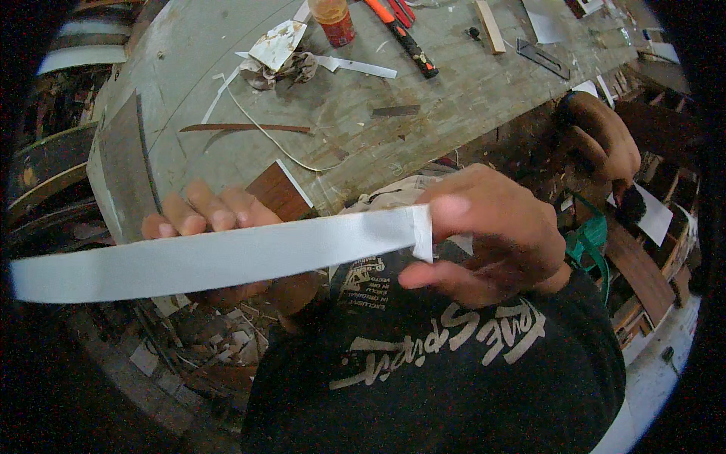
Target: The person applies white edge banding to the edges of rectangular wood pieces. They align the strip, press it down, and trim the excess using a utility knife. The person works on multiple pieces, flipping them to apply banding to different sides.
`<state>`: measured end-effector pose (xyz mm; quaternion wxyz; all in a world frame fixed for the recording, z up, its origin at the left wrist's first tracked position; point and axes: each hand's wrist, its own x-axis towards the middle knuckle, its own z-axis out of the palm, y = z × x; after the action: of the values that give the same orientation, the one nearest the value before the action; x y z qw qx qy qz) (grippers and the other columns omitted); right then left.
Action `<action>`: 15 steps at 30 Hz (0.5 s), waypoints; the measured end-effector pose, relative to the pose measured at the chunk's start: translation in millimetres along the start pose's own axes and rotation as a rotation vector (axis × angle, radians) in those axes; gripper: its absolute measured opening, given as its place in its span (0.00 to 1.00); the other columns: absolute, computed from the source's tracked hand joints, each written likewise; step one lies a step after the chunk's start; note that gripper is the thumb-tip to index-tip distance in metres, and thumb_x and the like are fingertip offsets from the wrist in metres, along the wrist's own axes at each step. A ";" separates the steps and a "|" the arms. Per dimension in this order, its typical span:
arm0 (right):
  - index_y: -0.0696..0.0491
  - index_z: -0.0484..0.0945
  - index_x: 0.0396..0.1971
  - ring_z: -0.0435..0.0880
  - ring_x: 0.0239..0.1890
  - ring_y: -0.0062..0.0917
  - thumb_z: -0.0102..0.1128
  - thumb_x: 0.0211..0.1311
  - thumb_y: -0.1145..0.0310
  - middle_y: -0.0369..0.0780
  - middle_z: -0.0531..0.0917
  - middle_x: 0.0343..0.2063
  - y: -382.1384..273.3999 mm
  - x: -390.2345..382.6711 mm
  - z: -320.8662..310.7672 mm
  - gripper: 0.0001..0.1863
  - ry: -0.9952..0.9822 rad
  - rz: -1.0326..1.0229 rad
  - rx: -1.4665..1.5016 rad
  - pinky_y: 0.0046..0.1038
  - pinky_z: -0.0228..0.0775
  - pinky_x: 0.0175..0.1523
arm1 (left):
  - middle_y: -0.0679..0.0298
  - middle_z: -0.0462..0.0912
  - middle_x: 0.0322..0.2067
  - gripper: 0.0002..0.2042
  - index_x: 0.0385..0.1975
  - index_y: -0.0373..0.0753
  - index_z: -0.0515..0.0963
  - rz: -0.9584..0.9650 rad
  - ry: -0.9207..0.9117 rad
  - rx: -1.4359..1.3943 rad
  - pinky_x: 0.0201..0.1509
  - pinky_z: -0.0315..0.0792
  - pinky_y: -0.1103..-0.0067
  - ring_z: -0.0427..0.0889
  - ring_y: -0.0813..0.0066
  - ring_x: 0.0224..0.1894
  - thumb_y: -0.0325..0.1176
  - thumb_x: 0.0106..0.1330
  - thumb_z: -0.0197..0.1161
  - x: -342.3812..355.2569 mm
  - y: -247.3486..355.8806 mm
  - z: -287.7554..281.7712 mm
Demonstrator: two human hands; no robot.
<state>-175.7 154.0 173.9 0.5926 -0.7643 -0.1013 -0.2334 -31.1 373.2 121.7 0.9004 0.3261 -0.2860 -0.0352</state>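
A long, flat white strip [212,261] crosses the view from the left rim to the middle, held up above the table's near edge. My left hand [227,212] grips its middle from behind, with the fingertips showing over the upper edge. A small folded white flap [423,234] stands at the strip's right end. Around that end, my right hand [499,234] curves its forefinger above and its thumb below, with the forefinger against the flap. Behind the left fingers lies a brown board piece [280,191] with a white edge.
On the table [340,113] lie an orange-black cutter [401,38], a jar [333,21], a crumpled cloth [283,68], a thin brown strip [246,129] and a white cord [272,140]. Another person's blurred bare limb [605,140] shows at right. Scraps [227,340] litter the lower left.
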 end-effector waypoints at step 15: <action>0.54 0.79 0.54 0.80 0.54 0.43 0.69 0.60 0.72 0.48 0.82 0.49 188.8 -122.5 -12.2 0.21 0.169 0.707 -0.758 0.37 0.72 0.60 | 0.50 0.70 0.66 0.45 0.66 0.36 0.68 -0.208 0.761 0.287 0.76 0.61 0.59 0.68 0.55 0.68 0.74 0.68 0.46 -124.9 -109.6 -153.8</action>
<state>-203.8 105.0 -44.3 0.3230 -0.8912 0.3024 -0.1004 -39.0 405.5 -102.2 0.8789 0.4650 0.0994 0.0370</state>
